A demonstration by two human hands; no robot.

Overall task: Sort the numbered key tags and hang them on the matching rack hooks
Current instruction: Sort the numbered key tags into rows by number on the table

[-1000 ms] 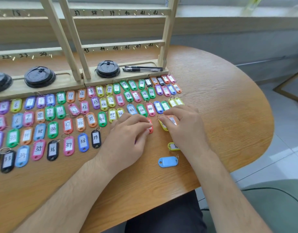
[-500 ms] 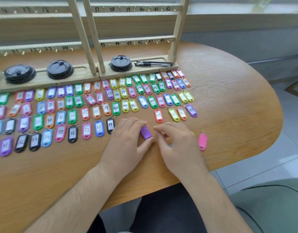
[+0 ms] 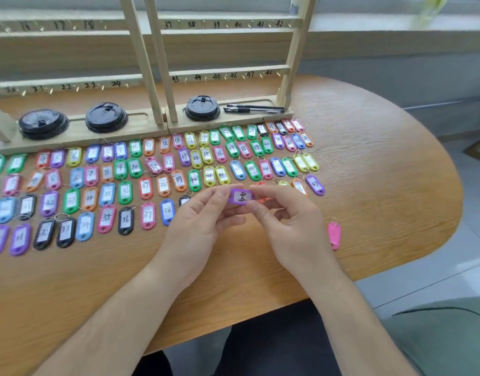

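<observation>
Two bare forearms reach in over the near edge of a round-ended wooden table (image 3: 382, 185). Half a second ago a purple tag (image 3: 241, 196) lay on the wood between the hands. Now the left hand (image 3: 201, 221) and the right hand (image 3: 290, 221) hold it just above the surface, each pinching one end, with its white label turned up. The number sits sideways and cannot be read for certain. This is probably a check of the number before the tag gets its place. A pink tag (image 3: 334, 236) lies alone, blank side up, toward the right edge. Beyond the hands, rows of coloured tags (image 3: 125, 185) fill the middle and left. At the far edge stands a wooden rack (image 3: 228, 73), its visible numbered hooks all bare, with black lids (image 3: 202, 107) and pens (image 3: 253, 109) on its base. Behind it is a grey wall.
</observation>
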